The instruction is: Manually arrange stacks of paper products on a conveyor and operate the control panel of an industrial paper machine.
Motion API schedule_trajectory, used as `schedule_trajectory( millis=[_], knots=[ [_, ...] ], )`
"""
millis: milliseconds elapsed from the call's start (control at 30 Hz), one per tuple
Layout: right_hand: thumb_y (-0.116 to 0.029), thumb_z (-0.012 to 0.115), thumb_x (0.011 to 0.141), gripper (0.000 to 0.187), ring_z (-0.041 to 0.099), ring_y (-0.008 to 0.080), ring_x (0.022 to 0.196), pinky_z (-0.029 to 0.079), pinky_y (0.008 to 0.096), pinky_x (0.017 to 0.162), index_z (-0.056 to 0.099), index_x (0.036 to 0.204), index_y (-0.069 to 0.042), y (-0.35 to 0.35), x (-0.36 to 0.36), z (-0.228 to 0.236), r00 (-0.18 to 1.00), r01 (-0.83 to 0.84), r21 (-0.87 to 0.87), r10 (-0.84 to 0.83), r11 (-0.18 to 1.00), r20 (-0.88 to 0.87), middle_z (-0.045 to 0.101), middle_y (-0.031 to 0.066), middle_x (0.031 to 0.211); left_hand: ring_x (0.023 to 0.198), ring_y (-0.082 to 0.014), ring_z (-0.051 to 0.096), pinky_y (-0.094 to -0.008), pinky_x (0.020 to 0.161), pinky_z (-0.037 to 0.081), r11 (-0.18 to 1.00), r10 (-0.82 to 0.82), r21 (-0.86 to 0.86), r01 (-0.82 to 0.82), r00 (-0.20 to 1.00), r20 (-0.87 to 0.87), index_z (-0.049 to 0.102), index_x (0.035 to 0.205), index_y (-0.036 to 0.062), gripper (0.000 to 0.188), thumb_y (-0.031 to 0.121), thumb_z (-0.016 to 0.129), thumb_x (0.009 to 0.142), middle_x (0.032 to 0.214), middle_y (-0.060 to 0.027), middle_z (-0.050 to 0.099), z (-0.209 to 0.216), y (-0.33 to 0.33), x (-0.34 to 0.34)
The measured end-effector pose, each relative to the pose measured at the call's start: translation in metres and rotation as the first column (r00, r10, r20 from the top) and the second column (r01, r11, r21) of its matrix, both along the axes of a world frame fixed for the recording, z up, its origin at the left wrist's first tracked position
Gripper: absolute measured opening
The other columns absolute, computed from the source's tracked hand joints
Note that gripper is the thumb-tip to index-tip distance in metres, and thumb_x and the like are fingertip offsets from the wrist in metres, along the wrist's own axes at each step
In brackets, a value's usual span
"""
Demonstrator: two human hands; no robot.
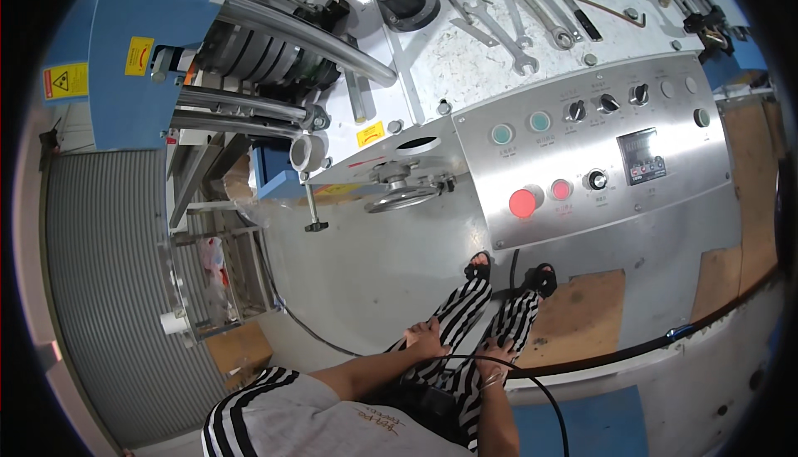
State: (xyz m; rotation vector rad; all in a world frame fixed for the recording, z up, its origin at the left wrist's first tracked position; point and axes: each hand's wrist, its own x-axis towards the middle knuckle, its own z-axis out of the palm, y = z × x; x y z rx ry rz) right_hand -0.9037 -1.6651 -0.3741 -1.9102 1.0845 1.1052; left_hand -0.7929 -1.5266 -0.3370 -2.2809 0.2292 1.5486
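My left hand (427, 339) rests on my left thigh, over the black-and-white striped trousers (460, 309). Its fingers lie loosely against the cloth, and I see nothing in them. On the other thigh lies my right hand (496, 356), its fingers spread on the fabric and a bracelet (492, 380) round the wrist. A thin black cable (544, 390) arcs past both hands. Ahead of my feet stands a slanted steel control panel (573, 216), with a red mushroom button (522, 203), a smaller red button (561, 189), green buttons, black rotary knobs and a small display (642, 156).
Wrenches (499, 33) and other hand tools lie on the white machine top (440, 75). Steel rollers (307, 37) and a handwheel (403, 199) are at left, beside a blue housing (158, 66). A metal cart (233, 266) stands near a corrugated shutter (100, 282). Cardboard (586, 312) covers some floor.
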Motion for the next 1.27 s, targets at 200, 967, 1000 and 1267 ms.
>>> schedule_trajectory(
  millis=[200,967,1000,1267],
  knots=[
    [-0.038,0.054,0.084,0.033,0.039,0.0464,0.119,0.039,0.0634,0.092,0.064,0.111,-0.023,0.008,0.005,0.001,0.999,-0.039,-0.054,0.038,0.998,-0.015,0.034,0.0189,0.137,0.118,-0.0401,0.044,-0.0553,0.094,0.033,0.999,0.038,-0.040,-0.037,0.998,0.047,0.020,0.144,0.0030,0.093,0.059,0.056,0.078,0.129,-0.0251,0.045,0.002,0.004,0.009],
    [-0.043,0.052,0.087,0.041,0.059,0.0456,0.081,0.048,0.0486,0.071,0.064,0.084,-0.003,-0.127,0.093,0.074,0.746,0.251,-0.145,-0.096,0.957,0.659,0.061,0.0257,0.079,0.065,-0.0239,0.065,-0.0338,0.061,0.049,0.341,0.285,-0.927,-0.157,0.957,-0.058,0.067,0.088,0.0067,0.028,0.032,0.056,0.089,0.070,-0.0131,0.064,0.146,-0.101,0.192],
    [-0.043,0.052,0.087,0.041,0.062,0.0421,0.074,0.049,0.0455,0.067,0.064,0.083,-0.003,-0.146,0.106,0.092,0.675,0.300,-0.166,-0.087,0.939,0.732,0.062,0.0231,0.073,0.065,-0.0226,0.065,-0.0325,0.062,0.049,0.343,0.238,-0.938,-0.054,0.971,0.031,0.067,0.089,0.0054,0.028,0.031,0.056,0.089,0.070,-0.0122,0.065,0.164,-0.121,0.209],
    [-0.036,0.057,0.089,0.034,0.057,0.0130,0.057,0.045,0.0305,0.054,0.069,0.088,-0.003,-0.357,0.193,0.163,0.276,0.668,-0.050,-0.185,0.742,0.943,0.065,0.0046,0.065,0.094,-0.0299,0.063,-0.0369,0.086,0.047,-0.317,0.519,-0.774,0.548,0.783,0.343,0.066,0.102,0.0034,0.027,0.021,0.066,0.082,0.099,-0.0163,0.066,0.358,-0.336,0.352]
  ],
)
